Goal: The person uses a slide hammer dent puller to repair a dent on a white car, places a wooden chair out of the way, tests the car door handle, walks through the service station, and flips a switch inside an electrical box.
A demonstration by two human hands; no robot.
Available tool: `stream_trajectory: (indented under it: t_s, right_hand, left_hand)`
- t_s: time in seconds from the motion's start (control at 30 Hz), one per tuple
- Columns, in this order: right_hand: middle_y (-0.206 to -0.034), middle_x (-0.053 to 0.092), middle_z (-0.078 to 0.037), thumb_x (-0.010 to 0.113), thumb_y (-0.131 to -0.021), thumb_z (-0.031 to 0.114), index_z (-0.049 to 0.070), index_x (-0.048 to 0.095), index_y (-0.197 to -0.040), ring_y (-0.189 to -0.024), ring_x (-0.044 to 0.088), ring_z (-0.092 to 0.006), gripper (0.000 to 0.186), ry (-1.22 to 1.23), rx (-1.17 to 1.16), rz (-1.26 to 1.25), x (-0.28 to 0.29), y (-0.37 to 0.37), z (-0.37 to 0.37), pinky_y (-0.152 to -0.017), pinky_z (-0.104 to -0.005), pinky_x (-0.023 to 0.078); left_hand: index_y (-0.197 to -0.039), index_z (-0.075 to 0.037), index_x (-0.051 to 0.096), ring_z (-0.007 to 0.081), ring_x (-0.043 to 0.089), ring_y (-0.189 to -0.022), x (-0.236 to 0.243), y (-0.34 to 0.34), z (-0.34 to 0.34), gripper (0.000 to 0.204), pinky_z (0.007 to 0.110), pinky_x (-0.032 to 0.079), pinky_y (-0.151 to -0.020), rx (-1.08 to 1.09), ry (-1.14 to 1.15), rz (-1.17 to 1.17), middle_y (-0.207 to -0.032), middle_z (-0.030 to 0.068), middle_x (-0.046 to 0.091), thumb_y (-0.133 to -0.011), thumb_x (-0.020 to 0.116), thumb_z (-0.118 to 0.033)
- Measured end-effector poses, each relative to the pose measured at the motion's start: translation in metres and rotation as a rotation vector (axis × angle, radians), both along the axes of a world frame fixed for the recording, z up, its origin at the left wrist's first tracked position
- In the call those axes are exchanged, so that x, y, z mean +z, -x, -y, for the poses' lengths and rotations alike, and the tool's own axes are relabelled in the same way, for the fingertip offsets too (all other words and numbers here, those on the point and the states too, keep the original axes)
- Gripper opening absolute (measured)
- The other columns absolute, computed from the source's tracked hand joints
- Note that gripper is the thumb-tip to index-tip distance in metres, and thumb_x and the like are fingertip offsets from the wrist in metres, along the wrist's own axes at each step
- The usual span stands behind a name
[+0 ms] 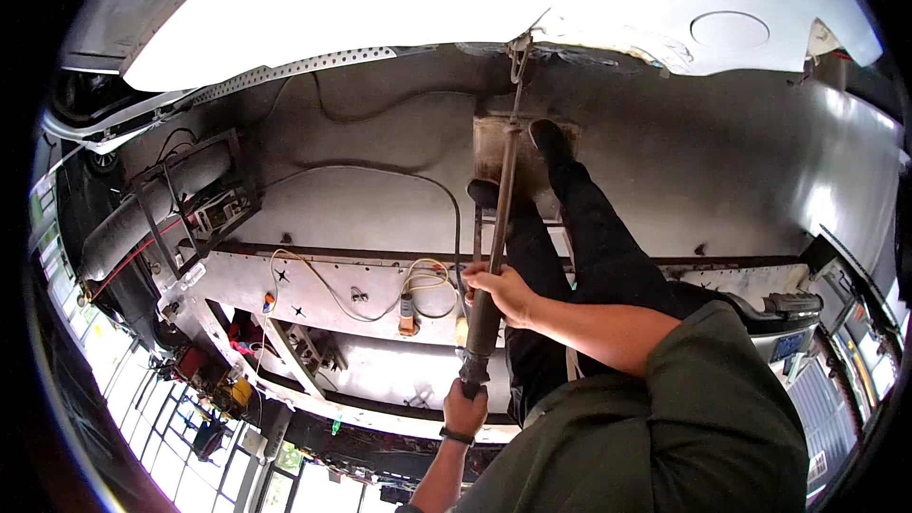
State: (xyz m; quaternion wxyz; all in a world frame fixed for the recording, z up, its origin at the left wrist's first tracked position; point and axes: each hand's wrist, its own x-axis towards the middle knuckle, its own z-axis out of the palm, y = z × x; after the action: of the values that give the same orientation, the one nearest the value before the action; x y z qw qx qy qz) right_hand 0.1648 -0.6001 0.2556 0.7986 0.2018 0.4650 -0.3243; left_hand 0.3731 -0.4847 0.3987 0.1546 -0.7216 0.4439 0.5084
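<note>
Fingers of the right hand (503,294) wrap around the thick dark sleeve (484,328) of a long metal bar (503,199), while the left hand (465,411), with a dark wristband (457,436) just below it, is closed around the handle (471,387) at the bar's near end. From this two-handed grip the bar runs up and away, slightly toward the right, its far end meeting a metal hook (519,62) at the lower edge of a white car body (617,0). Beyond the right hand, a shoe (546,136) stands to the right of the bar and another (483,192) to its left, both near a brownish plate (489,147) on the grey floor. Left of the grip, an orange-and-grey tool (408,313) rests on a pale perforated beam (328,293); any lettering on it is too small to read. Farther left stands a dark metal frame (152,218) beside a grey cylinder (204,169). Well to the right of the grip, a small pale label (817,464) shows on a grey surface, its print illegible.
</note>
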Motion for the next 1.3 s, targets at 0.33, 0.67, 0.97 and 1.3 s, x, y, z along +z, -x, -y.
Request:
stream_trajectory:
  t_s: [0.33, 0.67, 0.97, 1.3]
  right_hand:
    - [-0.076, 0.060, -0.008, 0.056, -0.095, 0.038, 0.008, 0.058, -0.092, -0.067, 0.062, -0.0215, 0.029, 0.171, -0.218, -0.042, -0.116, 0.098, 0.116, -0.059, -0.0454, 0.052]
    - [-0.091, 0.063, -0.008, 0.069, -0.089, 0.015, 0.007, 0.056, -0.110, -0.083, 0.065, -0.0206, 0.025, -0.075, -0.070, -0.141, 0.015, 0.000, -0.002, -0.081, -0.0387, 0.053]
    - [-0.084, 0.064, -0.007, 0.068, -0.093, 0.024, 0.012, 0.059, -0.093, -0.079, 0.063, -0.0185, 0.014, 0.015, -0.058, -0.010, -0.046, 0.078, 0.084, -0.070, -0.0367, 0.051]
    - [-0.084, 0.065, -0.009, 0.073, -0.090, 0.034, 0.007, 0.059, -0.105, -0.080, 0.065, -0.0208, 0.033, 0.165, 0.066, -0.124, -0.094, 0.130, 0.155, -0.079, -0.0395, 0.053]
  left_hand:
    - [-0.093, 0.001, 0.061, 0.0409, 0.068, -0.071, 0.010, 0.004, -0.006, 0.025, 0.046, 0.051, -0.062, -0.053, 0.068, -0.014, -0.076, 0.0219, 0.067, -0.081, 0.071, -0.019]
    - [-0.090, 0.000, 0.058, 0.0469, 0.067, -0.078, 0.016, 0.014, 0.006, 0.030, 0.051, 0.051, -0.068, -0.017, -0.118, 0.083, -0.080, 0.0264, 0.067, -0.082, 0.070, -0.026]
    - [-0.091, 0.000, 0.059, 0.0417, 0.067, -0.072, 0.034, 0.016, 0.021, 0.030, 0.048, 0.052, -0.065, -0.095, 0.004, 0.120, -0.076, 0.0216, 0.067, -0.083, 0.073, -0.025]
    - [-0.095, 0.000, 0.060, 0.0419, 0.068, -0.072, 0.022, -0.008, 0.020, 0.032, 0.048, 0.052, -0.063, -0.094, 0.037, 0.091, -0.077, 0.0220, 0.067, -0.083, 0.073, -0.027]
